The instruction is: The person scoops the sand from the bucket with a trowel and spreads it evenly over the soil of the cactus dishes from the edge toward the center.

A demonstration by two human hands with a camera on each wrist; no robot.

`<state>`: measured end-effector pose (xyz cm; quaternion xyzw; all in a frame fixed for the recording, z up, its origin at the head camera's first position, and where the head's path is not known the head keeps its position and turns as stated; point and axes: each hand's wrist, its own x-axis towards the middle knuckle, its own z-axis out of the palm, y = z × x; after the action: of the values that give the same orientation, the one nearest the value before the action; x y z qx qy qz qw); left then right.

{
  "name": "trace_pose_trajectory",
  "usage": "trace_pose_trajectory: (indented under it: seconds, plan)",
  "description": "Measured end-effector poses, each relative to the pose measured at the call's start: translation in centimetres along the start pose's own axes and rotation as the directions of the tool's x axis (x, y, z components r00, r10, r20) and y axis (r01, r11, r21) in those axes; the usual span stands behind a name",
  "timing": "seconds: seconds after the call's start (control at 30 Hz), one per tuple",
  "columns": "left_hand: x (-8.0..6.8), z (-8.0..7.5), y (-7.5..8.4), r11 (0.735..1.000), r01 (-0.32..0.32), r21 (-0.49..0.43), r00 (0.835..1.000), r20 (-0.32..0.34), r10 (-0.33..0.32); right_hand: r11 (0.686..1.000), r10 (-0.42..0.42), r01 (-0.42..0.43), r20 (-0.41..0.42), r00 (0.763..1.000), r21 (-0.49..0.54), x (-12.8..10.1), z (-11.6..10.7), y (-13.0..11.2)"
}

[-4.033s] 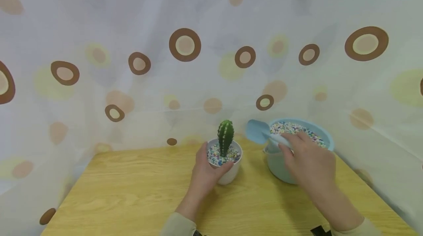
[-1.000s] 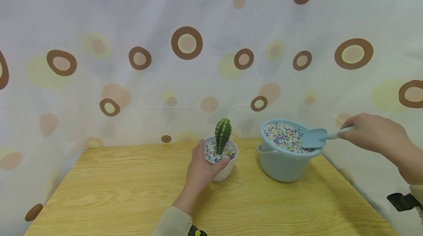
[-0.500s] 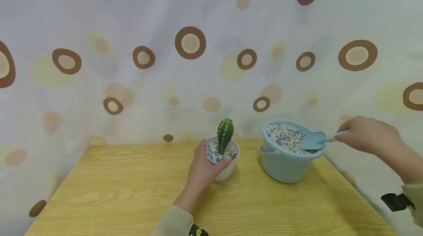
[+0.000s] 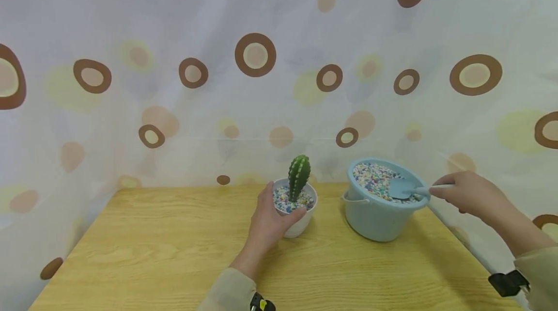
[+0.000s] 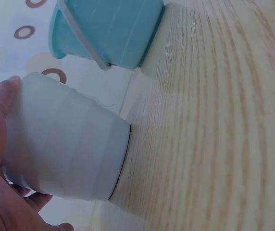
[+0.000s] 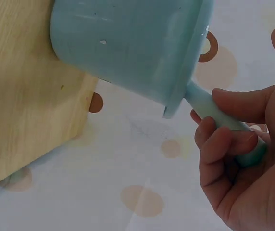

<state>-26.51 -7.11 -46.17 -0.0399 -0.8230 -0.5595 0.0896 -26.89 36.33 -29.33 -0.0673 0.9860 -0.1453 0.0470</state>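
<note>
Left hand (image 4: pixel 267 224) fingers gripping unlabelled pot (image 4: pixel 298 219) — right hand (image 4: pixel 464 196) fingers gripping scoop (image 4: pixel 403 188)

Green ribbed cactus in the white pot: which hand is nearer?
Left. Left hand grips the white pot right below the green ribbed cactus; right hand is off at the blue bucket.

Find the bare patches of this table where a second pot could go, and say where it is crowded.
Free: the table's whole left half, from the curtain to the left hand, and the front strip before the bucket. Crowded: the back right, where the pot, bucket, scoop and right hand sit close.
</note>
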Motion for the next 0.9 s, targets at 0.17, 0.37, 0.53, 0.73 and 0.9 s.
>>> trace_pose_trajectory:
  seconds: [0.17,0.37,0.53,0.73,0.9]
  plan:
    - [0.1,0.1,0.1,1.000,0.002,0.007,1.000,0.002,-0.002,0.991,0.027,-0.019,-0.057,0.998,0.134,0.3,1.6,0.8]
    - [0.1,0.1,0.0,1.000,-0.002,0.011,1.000,0.001,0.002,0.974,0.047,-0.025,-0.096,0.994,0.226,0.5,2.8,1.1]
    - [0.0,0.0,0.0,1.000,-0.007,0.011,1.000,-0.004,0.007,0.970,0.055,-0.029,-0.104,0.993,0.241,0.5,3.3,0.9]
    - [0.0,0.1,0.0,1.000,-0.001,0.017,1.000,-0.003,0.001,0.972,0.062,-0.034,-0.113,0.992,0.232,0.5,3.7,0.8]
    - [0.0,-0.1,0.2,1.000,0.006,0.014,1.000,-0.003,-0.006,0.971,0.062,-0.031,-0.126,0.990,0.236,0.3,3.7,0.9]
